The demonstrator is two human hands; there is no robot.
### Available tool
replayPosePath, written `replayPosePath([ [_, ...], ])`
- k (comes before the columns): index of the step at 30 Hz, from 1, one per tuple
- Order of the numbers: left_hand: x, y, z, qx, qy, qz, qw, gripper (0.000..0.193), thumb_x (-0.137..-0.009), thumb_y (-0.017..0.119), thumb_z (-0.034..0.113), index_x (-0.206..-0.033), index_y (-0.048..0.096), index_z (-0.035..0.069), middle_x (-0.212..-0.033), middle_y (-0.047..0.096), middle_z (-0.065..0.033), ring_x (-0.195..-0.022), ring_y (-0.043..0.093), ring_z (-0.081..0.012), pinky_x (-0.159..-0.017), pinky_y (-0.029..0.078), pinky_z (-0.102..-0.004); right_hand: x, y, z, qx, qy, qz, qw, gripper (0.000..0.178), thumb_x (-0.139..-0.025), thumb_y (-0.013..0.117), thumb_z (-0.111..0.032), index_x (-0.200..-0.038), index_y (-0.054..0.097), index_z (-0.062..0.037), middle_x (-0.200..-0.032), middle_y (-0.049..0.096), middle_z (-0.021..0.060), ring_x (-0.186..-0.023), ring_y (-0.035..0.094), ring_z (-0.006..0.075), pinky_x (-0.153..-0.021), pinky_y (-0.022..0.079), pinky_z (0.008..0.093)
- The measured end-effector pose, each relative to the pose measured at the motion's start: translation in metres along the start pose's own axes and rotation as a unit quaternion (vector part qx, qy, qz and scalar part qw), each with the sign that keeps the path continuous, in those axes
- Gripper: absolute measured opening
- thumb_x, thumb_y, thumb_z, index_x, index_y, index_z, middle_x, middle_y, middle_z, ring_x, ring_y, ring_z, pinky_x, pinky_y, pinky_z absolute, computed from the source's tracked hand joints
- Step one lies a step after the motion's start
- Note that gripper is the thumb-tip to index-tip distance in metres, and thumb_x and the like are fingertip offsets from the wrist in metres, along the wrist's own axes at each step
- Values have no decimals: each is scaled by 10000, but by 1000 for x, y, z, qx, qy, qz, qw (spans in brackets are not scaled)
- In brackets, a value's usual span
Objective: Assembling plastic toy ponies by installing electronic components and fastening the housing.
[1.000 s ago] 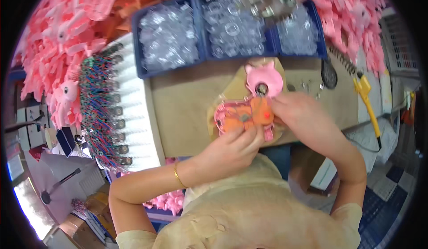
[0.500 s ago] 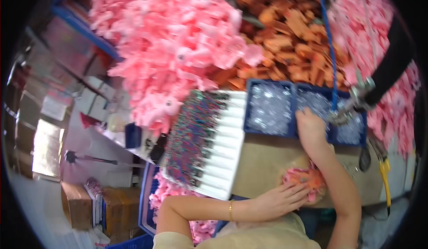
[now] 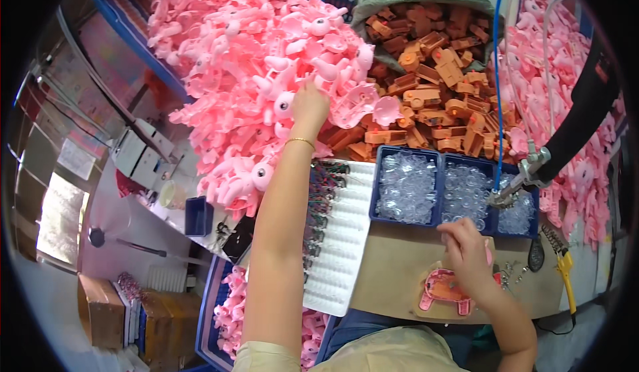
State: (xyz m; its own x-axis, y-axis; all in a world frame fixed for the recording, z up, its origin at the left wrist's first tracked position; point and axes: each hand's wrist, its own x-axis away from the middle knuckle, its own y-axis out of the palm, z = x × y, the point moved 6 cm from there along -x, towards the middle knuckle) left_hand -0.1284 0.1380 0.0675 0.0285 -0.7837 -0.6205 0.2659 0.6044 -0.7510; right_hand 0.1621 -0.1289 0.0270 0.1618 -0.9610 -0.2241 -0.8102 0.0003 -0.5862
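Note:
My left hand (image 3: pixel 311 110) reaches far forward onto a heap of pink plastic toy shells (image 3: pixel 239 92). Its fingers are bent round part of a pink shell, their tips partly hidden. My right hand (image 3: pixel 468 252) is raised over the near side of the bench, thumb and forefinger drawn together. Whatever lies between them is too small to make out. Just below and left of that hand, a pink toy shell (image 3: pixel 444 292) with an orange inside rests on a small tan holder. Trays of clear plastic pieces (image 3: pixel 407 186) stand beyond my right hand.
Orange plastic parts (image 3: pixel 439 99) spill from a grey-green sack. A white ribbed tray (image 3: pixel 343 239) holds dark multicoloured wired parts. A tool on a black arm (image 3: pixel 512 189) hangs over the right trays. A yellow-handled soldering iron (image 3: pixel 566 272) and loose screws (image 3: pixel 509 272) lie at right.
My left hand has gone from the pink shell near me to the far pink heap. My right hand has come back from the clear-piece tray towards me.

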Motion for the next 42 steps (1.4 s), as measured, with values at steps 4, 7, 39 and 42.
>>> replayPosePath([
  [4, 21, 21, 6, -71, -51, -31, 996, 493, -788, 638, 424, -988, 551, -18, -849, 621, -210, -815, 607, -358, -751, 472, -468, 49, -28, 14, -150, 99, 62, 982, 162, -846, 463, 48, -950, 582, 12, -923, 524, 43, -803, 541, 120, -697, 462, 241],
  [7, 33, 17, 3, 22, -11, -40, 999, 508, -737, 670, 433, -1020, 561, 25, -910, 633, -196, -863, 610, -376, -739, 478, -464, 95, -49, 45, -220, 221, 124, 942, 155, -847, 479, 35, -961, 577, -5, -890, 529, 38, -759, 531, 102, -664, 449, 230],
  [39, 274, -164, 171, 293, 457, -149, 826, 170, -747, 644, 131, -894, 562, 117, -1034, 650, -38, -932, 616, -199, -849, 480, -338, 121, -56, 34, -167, 263, -87, 946, 426, -831, 627, -120, -1223, 516, 4, -1041, 591, 81, -924, 575, 205, -829, 445, 317],
  [42, 290, -157, 194, 248, 578, -119, 768, 181, -771, 642, 182, -936, 583, 138, -1093, 628, -30, -1065, 559, -194, -898, 448, -332, 111, -17, 0, -566, 325, -220, 725, 626, -864, 570, -108, -1398, 267, 11, -1288, 476, 128, -1214, 456, 201, -1001, 385, 327],
])
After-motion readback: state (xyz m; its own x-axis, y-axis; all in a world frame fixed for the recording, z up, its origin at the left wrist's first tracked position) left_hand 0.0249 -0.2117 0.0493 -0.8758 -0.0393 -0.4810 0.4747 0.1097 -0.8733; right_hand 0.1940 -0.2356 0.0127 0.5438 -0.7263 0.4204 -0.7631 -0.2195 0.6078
